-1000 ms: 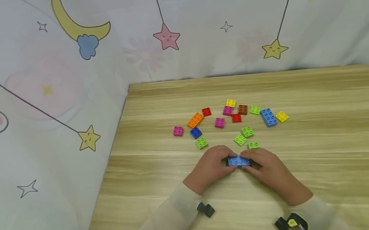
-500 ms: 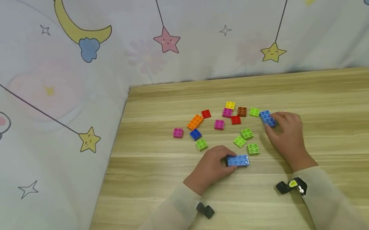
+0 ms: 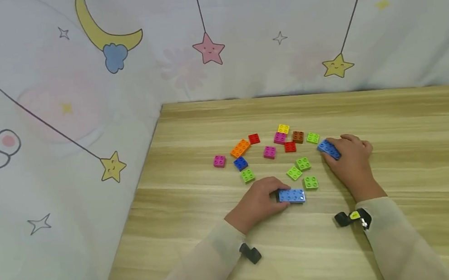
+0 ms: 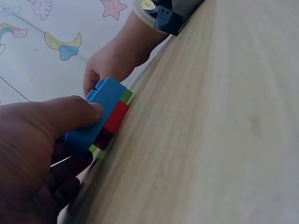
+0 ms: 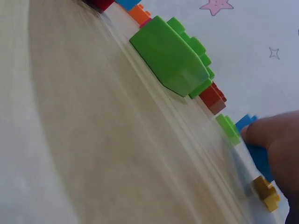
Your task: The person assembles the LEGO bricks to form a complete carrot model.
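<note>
My left hand pinches a light blue eight-stud building brick near the front of the table, thumb on one long side. In the left wrist view, a red brick shows directly under that blue brick, between it and the tabletop. To the right, my right hand grips a second blue brick, lying tilted among the loose pieces. A lime green brick lies just left of it. In the right wrist view a yellow brick sits beside the right fingers; the hand hides it from the head view.
Several loose bricks spread across the wooden table, among them an orange one, a dark blue one and a brown one. A lime green brick lies between the hands. A printed cloth hangs behind the table.
My right hand has left the front blue brick, reached forward and right, and taken hold of the second blue brick, which has turned. The left hand keeps its hold in place.
</note>
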`<act>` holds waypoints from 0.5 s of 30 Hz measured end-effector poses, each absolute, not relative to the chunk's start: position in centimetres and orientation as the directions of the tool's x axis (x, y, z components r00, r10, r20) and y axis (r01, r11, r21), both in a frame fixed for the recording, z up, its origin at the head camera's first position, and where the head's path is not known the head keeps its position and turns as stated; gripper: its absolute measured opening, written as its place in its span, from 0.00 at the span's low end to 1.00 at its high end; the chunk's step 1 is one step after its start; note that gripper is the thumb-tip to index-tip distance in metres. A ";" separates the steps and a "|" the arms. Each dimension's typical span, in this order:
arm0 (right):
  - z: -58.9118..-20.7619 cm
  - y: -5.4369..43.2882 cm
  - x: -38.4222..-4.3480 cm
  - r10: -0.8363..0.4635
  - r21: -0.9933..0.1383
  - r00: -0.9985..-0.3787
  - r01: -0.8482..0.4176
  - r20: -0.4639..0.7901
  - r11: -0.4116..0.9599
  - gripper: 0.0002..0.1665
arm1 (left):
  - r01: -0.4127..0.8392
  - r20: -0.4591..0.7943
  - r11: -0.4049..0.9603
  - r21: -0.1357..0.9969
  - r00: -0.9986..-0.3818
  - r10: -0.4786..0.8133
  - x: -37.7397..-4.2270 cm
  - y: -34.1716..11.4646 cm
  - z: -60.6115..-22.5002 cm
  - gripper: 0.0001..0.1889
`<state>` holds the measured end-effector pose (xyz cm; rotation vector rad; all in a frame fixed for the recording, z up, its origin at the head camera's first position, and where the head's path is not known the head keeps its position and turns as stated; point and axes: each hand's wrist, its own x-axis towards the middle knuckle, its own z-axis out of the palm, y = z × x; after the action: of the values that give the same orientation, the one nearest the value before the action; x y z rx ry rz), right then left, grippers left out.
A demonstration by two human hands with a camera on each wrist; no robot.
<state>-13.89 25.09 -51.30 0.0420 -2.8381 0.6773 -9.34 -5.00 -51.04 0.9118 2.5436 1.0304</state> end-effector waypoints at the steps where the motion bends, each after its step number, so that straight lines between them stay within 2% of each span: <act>1: -51.3 25.0 -13.6 0.031 -0.468 -0.967 -0.094 0.252 0.879 0.28 | 0.460 0.003 0.551 0.696 -0.770 0.639 -9.4 -5.0 -51.1 0.19; 5: -51.1 24.5 -11.9 0.039 -0.571 -0.903 -0.238 0.429 0.786 0.25 | 0.476 0.007 0.542 0.692 -0.756 0.655 -9.5 -4.9 -51.4 0.19; 8: -50.9 23.6 -10.3 -0.020 -0.593 -0.841 -0.397 0.540 0.700 0.25 | 0.484 0.022 0.538 0.690 -0.757 0.653 -9.5 -4.9 -51.2 0.19; 12: -50.6 21.9 -8.1 -0.157 -0.598 -0.796 -0.554 0.585 0.580 0.28 | 0.495 0.047 0.535 0.684 -0.762 0.646 -9.5 -5.0 -50.8 0.19; 15: -50.6 20.9 -6.6 -0.264 -0.601 -0.787 -0.602 0.558 0.525 0.29 | 0.508 0.061 0.533 0.676 -0.760 0.648 -9.5 -5.1 -50.9 0.19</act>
<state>-6.61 20.92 -50.58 0.7111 -2.3688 1.1585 -9.50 -5.13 -50.92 0.9825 2.5726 1.0381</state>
